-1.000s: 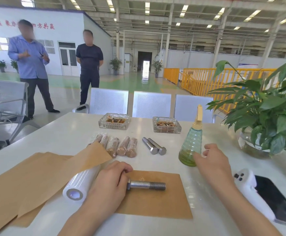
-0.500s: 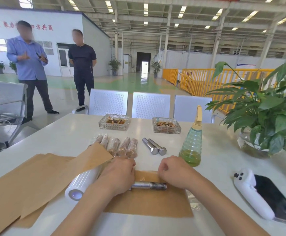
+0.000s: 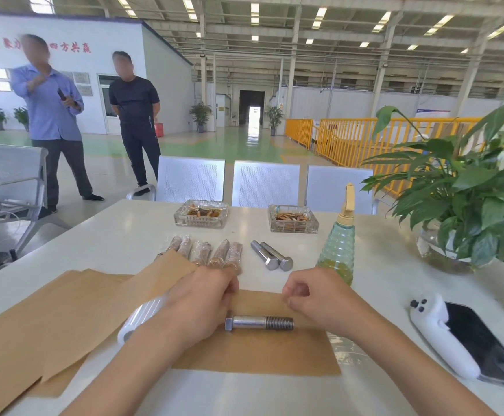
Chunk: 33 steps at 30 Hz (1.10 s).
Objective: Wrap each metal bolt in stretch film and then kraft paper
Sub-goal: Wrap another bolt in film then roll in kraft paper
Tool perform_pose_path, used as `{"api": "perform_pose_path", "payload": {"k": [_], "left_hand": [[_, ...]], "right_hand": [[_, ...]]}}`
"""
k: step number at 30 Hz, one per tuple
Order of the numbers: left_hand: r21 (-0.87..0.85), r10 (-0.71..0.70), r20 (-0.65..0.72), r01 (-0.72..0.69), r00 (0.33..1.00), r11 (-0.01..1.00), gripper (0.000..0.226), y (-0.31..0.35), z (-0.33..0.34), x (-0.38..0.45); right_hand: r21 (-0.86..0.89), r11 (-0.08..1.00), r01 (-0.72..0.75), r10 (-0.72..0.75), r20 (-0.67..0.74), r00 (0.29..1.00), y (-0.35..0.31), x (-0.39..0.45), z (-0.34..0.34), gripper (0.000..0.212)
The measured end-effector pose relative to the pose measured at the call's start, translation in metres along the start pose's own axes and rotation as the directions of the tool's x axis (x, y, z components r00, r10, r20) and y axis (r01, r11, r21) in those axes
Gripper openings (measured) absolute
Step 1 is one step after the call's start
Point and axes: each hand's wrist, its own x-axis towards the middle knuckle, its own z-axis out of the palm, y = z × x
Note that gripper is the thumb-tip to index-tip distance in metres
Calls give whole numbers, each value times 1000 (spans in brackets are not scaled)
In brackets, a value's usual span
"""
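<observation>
Bare steel bolt (image 3: 259, 323) flat on kraft sheet (image 3: 262, 352)

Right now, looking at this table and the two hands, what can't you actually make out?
- Film roll, head view: mostly hidden under the left hand and the brown paper.
- Right hand: fingers curled; whether they pinch clear film is unclear.
- Wrapped bolts: near ends covered by the left hand and the paper.
- Phone: cut off by the right edge.
- Ashtrays: contents too small to tell exactly.
</observation>
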Motion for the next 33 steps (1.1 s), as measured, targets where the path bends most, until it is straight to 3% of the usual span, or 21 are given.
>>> {"api": "perform_pose_path", "payload": {"k": [6, 12, 23, 30, 33], "left_hand": [[80, 175, -87, -169, 981, 982, 11, -5, 0, -23], [152, 280, -116, -261, 953, 953, 14, -6, 4, -41], [42, 182, -85, -179, 980, 983, 19, -4, 1, -37], [15, 100, 6, -100, 995, 995, 23, -6, 8, -29], [3, 82, -2, -82, 997, 997, 21, -6, 11, -29]], "right_hand": [[-45, 997, 63, -67, -80, 995, 2, -29, 7, 11], [-214, 953, 215, -248, -140, 959, 7, -51, 17, 6], [-374, 882, 286, -361, -148, 921, 14, -59, 41, 9], [-388, 879, 277, -368, -181, 912, 16, -60, 45, 8], [-329, 912, 247, -321, -191, 928, 17, -59, 46, 22]]}}
